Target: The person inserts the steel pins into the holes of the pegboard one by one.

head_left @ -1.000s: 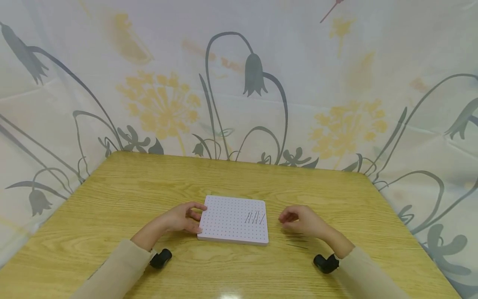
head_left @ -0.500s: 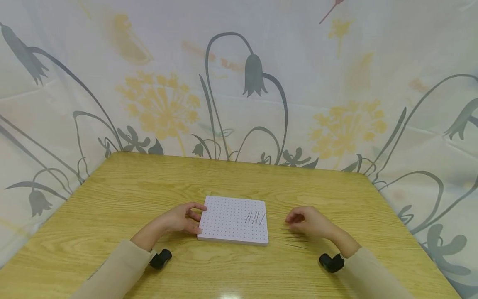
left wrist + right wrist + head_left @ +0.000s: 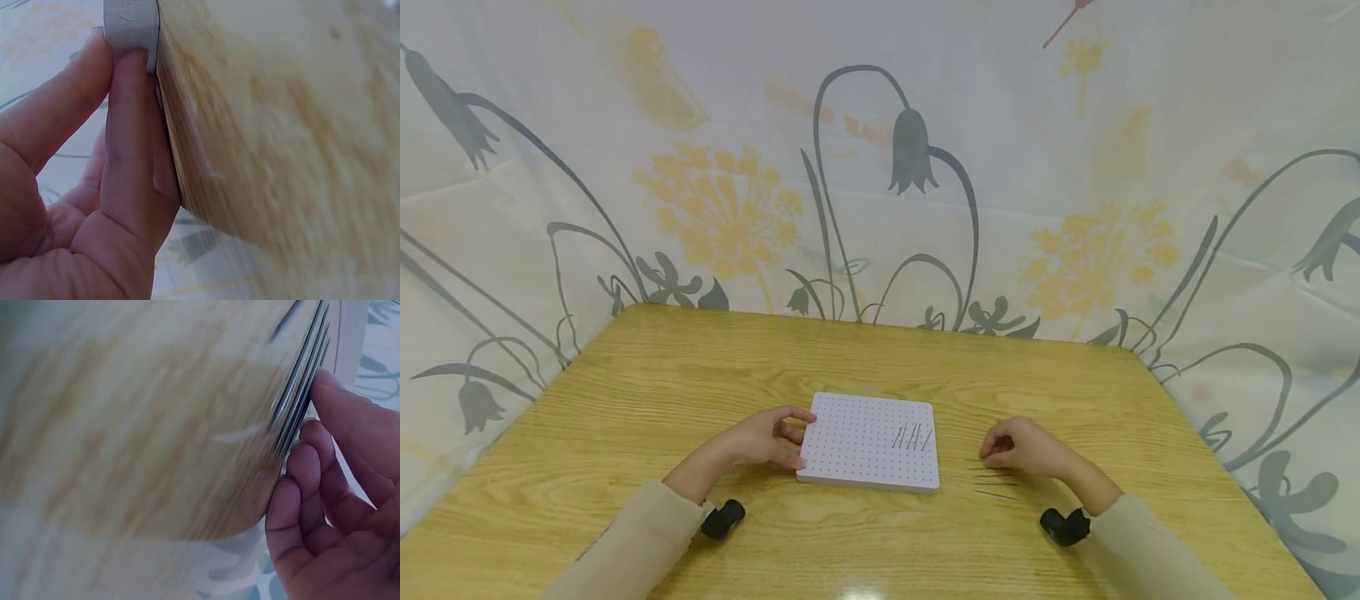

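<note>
A white board with rows of small holes (image 3: 865, 442) lies flat on the wooden table. Several thin metal pins (image 3: 914, 437) stand in its right part. My left hand (image 3: 767, 437) holds the board's left edge, thumb near the front corner and fingers farther back; the left wrist view shows the digits against the white edge (image 3: 131, 28). To the right of the board, several more thin metal pins (image 3: 300, 394) lie side by side on the table. My right hand (image 3: 1022, 446) is over their far end, fingers loosely curled, a gap showing between thumb and fingertips. No pin is visibly lifted.
The wooden table (image 3: 880, 550) reaches back to a hanging cloth (image 3: 880, 208) printed with flowers. Black wrist cameras sit under both wrists, the left camera (image 3: 722, 519) and the right camera (image 3: 1065, 527), close to the tabletop.
My right hand has moved a little to the right, away from the board, and its thumb and fingers have drawn closer together near the pins. My left hand and the board have stayed still.
</note>
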{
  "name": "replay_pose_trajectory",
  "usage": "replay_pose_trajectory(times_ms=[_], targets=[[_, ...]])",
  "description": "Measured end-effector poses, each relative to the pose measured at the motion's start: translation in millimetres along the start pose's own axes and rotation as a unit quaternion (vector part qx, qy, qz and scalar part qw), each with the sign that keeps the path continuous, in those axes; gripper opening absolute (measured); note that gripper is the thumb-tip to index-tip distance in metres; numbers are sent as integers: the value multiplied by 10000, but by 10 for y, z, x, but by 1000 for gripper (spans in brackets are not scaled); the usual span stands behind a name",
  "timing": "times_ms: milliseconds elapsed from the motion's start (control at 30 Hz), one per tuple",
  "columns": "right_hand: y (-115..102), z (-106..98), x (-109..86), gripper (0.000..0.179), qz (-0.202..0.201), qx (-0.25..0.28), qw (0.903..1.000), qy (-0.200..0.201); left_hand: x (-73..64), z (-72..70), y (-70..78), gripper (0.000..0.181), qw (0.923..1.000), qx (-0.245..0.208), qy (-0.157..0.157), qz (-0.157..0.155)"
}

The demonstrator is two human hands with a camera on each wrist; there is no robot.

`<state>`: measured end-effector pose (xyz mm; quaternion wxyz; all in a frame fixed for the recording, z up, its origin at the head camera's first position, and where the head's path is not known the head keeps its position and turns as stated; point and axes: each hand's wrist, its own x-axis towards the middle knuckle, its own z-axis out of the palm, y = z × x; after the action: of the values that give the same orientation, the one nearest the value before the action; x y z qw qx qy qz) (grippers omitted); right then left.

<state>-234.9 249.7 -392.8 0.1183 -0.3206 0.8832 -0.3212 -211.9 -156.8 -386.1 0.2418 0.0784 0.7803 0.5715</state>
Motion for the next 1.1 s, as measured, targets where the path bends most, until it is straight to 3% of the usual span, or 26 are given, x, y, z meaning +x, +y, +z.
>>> replay_pose_trajectory(times_ms=[367, 633, 767, 1100], targets=[[-11, -5, 16, 6, 165, -29, 9986, -505, -3, 3, -4, 62, 10000, 73, -47, 47], [-33, -21, 1, 8, 31, -37, 9984, -556, 1, 6, 4, 63, 9999, 101, -11, 22], [-50, -35, -10, 9, 110, 26, 9991, -419, -3, 7, 7, 63, 9999, 109, -1, 11], [-107, -40, 44, 10, 39, 568, 9974, 445, -13, 11, 9, 63, 9999, 122, 10, -9]])
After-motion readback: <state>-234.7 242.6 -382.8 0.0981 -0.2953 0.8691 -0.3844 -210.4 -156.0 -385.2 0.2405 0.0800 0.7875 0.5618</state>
